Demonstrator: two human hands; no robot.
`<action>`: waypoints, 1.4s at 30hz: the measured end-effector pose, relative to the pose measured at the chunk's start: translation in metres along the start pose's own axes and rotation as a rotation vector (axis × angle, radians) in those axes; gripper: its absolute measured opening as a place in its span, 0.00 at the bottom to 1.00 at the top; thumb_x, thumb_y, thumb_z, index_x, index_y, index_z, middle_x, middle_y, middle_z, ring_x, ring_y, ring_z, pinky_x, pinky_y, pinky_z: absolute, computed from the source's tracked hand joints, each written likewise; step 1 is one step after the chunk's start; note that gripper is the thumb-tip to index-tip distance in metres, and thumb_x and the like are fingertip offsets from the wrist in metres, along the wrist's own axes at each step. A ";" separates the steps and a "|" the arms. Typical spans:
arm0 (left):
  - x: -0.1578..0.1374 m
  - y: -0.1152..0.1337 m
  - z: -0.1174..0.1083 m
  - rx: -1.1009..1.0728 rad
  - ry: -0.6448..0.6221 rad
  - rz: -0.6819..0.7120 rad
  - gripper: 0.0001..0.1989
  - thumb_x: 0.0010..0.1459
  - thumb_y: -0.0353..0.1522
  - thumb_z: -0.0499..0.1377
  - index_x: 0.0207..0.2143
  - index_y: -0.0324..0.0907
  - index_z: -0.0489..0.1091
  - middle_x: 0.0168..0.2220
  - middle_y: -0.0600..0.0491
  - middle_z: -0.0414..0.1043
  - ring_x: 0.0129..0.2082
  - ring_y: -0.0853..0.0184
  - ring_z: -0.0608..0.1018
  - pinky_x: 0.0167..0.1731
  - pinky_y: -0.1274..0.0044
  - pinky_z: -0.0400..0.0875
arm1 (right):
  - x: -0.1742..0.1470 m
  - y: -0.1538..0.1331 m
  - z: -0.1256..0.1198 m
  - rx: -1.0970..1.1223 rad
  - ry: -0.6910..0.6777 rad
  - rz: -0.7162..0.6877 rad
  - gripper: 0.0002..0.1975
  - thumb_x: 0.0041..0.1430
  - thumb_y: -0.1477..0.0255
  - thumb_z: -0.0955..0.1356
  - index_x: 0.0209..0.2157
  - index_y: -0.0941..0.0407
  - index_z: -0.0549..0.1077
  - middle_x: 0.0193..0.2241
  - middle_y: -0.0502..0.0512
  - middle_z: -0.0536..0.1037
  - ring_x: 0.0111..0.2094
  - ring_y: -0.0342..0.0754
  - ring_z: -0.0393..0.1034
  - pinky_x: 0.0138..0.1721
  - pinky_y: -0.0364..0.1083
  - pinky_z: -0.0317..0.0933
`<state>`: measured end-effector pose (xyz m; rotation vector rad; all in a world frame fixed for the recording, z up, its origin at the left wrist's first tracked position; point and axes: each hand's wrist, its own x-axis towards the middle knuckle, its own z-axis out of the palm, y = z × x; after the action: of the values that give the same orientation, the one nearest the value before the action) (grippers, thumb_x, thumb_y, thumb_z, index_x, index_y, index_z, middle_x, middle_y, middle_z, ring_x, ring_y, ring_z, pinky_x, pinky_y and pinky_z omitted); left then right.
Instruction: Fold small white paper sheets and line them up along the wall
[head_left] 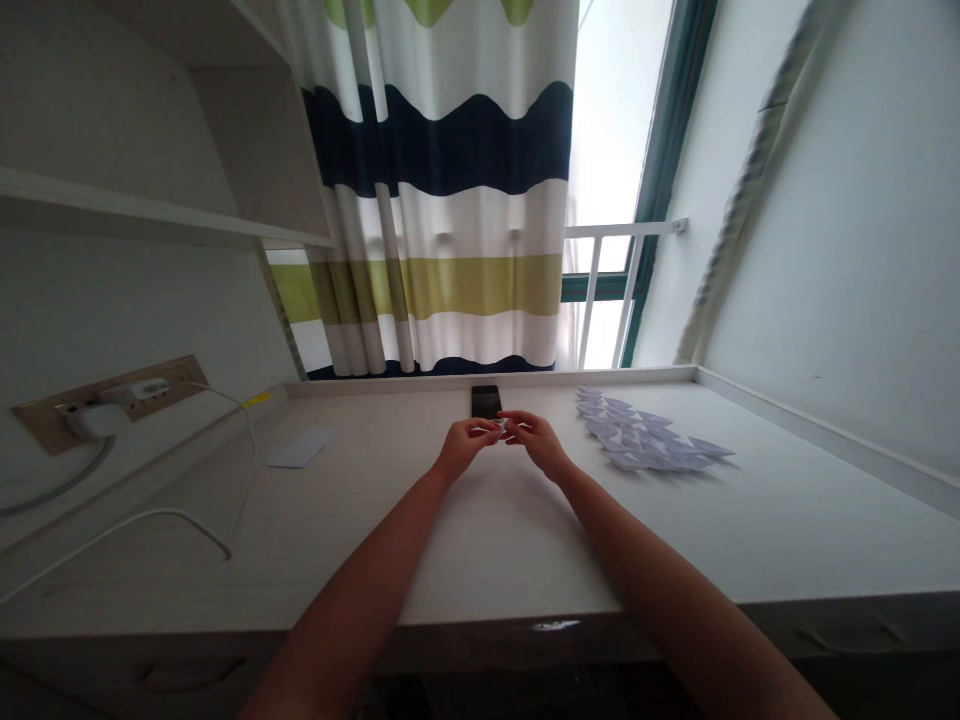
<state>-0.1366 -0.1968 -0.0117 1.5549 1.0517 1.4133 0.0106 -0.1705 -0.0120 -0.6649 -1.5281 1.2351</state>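
Over the middle of the white desk, my left hand (466, 443) and my right hand (537, 440) meet at the fingertips. Both are closed on a small piece of white paper (503, 427), mostly covered by the fingers, so its folded shape is hard to see. Just behind the hands lies a dark smartphone (486, 400), its near end partly hidden by them. To the right of my right hand, many folded white paper pieces (645, 437) with pointed ends are spread in a group. Left of my left hand is a small stack of flat white paper (302, 447).
A white cable (251, 450) runs across the desk's left side from a wall socket panel (112, 400) with plugs in it. A low raised rim (420, 383) borders the desk's back, below a striped curtain (450, 230). Shelves (150, 215) overhang the left side.
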 end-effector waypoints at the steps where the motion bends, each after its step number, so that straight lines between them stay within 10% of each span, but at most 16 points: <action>1: 0.000 0.001 0.000 0.009 -0.001 -0.007 0.11 0.40 0.34 0.64 0.26 0.35 0.71 0.30 0.48 0.73 0.31 0.65 0.75 0.36 0.71 0.70 | 0.000 0.001 0.000 -0.009 0.003 -0.015 0.15 0.44 0.66 0.68 0.35 0.56 0.72 0.24 0.49 0.73 0.27 0.43 0.70 0.31 0.46 0.64; 42: 0.003 -0.005 0.002 -0.306 0.074 -0.119 0.15 0.35 0.30 0.66 0.30 0.35 0.70 0.34 0.48 0.74 0.34 0.67 0.75 0.43 0.70 0.67 | 0.002 0.007 -0.001 -0.297 0.035 -0.172 0.04 0.44 0.73 0.68 0.26 0.55 0.75 0.32 0.54 0.71 0.32 0.45 0.67 0.35 0.47 0.65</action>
<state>-0.1351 -0.1919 -0.0154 1.2106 0.9058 1.4805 0.0101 -0.1659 -0.0181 -0.7245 -1.7186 0.8721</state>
